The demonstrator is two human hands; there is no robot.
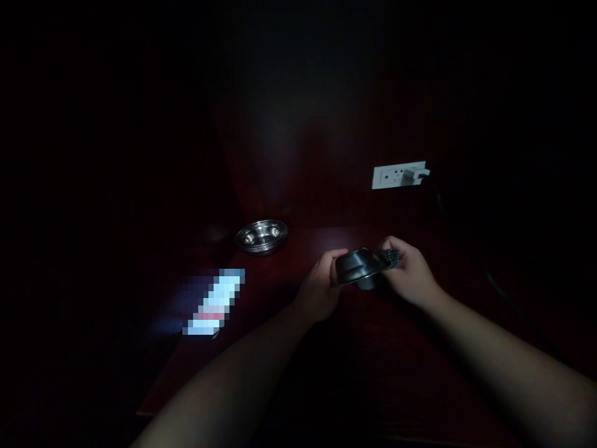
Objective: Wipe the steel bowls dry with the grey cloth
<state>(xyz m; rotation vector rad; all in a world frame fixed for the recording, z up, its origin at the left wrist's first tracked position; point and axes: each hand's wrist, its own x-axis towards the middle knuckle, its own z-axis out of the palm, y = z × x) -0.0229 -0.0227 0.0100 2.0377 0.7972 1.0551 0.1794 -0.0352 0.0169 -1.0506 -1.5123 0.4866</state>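
Observation:
Tilted on its side, a shiny metal bowl (pixel 357 264) is gripped at its left edge by my left hand (pixel 321 287), thumb along the top. My right hand (pixel 411 274) is closed around a dark, rough-textured scouring pad (pixel 392 258) at the bowl's right edge. A greyish bit shows beneath the bowl; whether it belongs to the same pad I cannot tell. To the left, stacked metal bowls (pixel 262 236) rest on the dark red table, apart from both hands.
A lit, blurred-out screen (pixel 217 305) lies on the table's left side. On the wall behind is a white socket plate (pixel 392 176) with a plug (pixel 416 175) in it; a dark cable (pixel 497 285) runs down the right. The surroundings are very dark.

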